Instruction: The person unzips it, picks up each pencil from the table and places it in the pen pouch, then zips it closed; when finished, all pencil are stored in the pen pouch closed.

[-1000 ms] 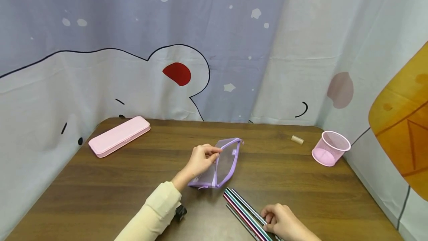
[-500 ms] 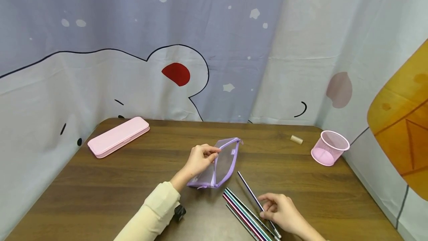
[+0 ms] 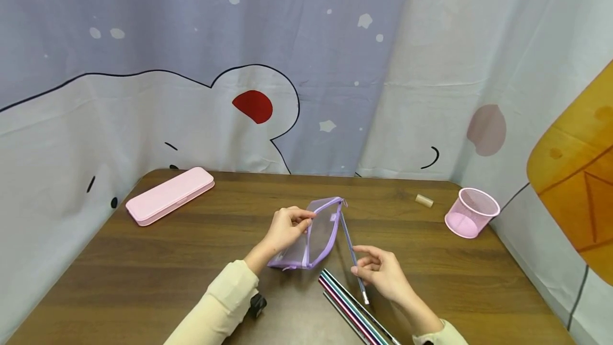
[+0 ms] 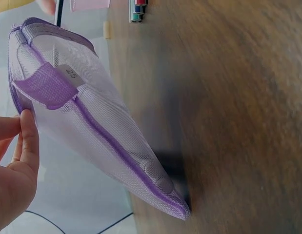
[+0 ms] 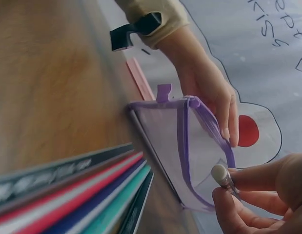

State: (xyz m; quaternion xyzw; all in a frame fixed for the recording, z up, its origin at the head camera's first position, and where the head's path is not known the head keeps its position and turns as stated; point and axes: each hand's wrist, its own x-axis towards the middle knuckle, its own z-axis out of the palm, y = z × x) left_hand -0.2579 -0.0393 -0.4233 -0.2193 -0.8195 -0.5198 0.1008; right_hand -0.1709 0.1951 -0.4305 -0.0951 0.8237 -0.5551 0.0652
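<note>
My left hand [image 3: 286,229] pinches the upper edge of a purple mesh zip pouch [image 3: 328,238], whose mouth is spread apart toward the right. Between thumb and fingers, my right hand [image 3: 380,273] holds a slim bluish pencil [image 3: 347,233], its far end right at the pouch's rim. In the right wrist view a white eraser [image 5: 220,173] caps the near end of this pencil. Several striped pencils [image 3: 351,307] in red, teal, dark blue and black lie side by side below the pouch. Most of the held pencil is hidden in the left wrist view.
A pink pencil case [image 3: 170,196] lies at the back left of the wooden table [image 3: 143,281]. At the back right stand a pink mesh cup [image 3: 471,212] and a small beige cylinder [image 3: 424,200]. A printed curtain [image 3: 335,68] hangs behind.
My right hand has lifted one pencil off the bunch and carried it forward and left to the pouch's rim. My left hand and the pouch have stayed in place.
</note>
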